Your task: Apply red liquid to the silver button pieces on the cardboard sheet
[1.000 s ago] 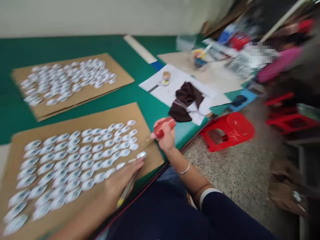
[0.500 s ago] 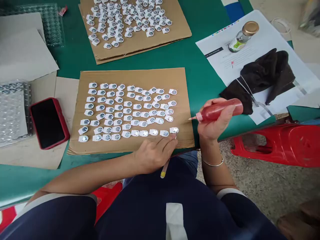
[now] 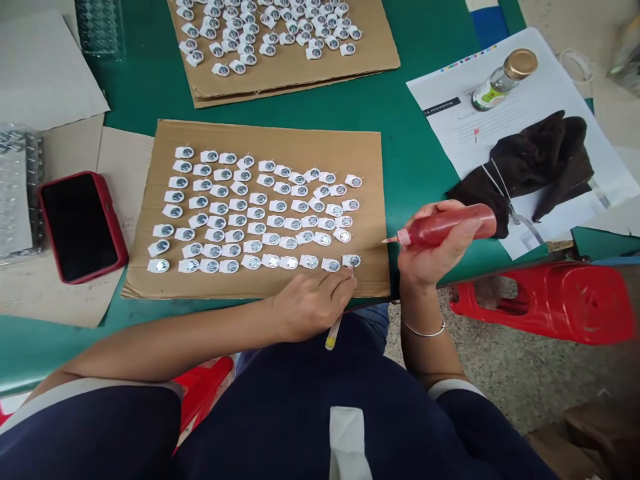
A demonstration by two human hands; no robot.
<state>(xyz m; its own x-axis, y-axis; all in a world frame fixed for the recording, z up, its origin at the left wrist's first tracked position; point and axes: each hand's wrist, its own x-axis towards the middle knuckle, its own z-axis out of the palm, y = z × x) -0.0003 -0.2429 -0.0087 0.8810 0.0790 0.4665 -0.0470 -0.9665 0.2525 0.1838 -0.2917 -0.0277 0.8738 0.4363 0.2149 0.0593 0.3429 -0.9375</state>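
Observation:
My left hand (image 3: 313,303) is closed on a thin stick (image 3: 333,333) with a yellow patch at its lower end. My fingertips are at the small round silver piece on a white tab (image 3: 351,261) at the right end of the bottom row; whether they or the stick touch it I cannot tell. Rows of similar pieces lie on a cardboard sheet (image 3: 270,137). Over the sheet's right edge, my right hand (image 3: 430,257) grips a red squeeze bottle (image 3: 450,225) lying nearly level, its narrow nozzle pointing left.
Behind is a second cardboard sheet (image 3: 300,77) bearing many more pieces. A phone in a red case (image 3: 83,227) lies left. To the right, a printed sheet (image 3: 445,127) carries a gold-lidded glass jar (image 3: 503,80) and dark cloth (image 3: 540,160). A red stool (image 3: 595,303) stands below the table edge.
The view has shifted a little, so the phone and boards sit differently in the picture. Both hands keep their hold on the stick and the bottle, with little visible movement.

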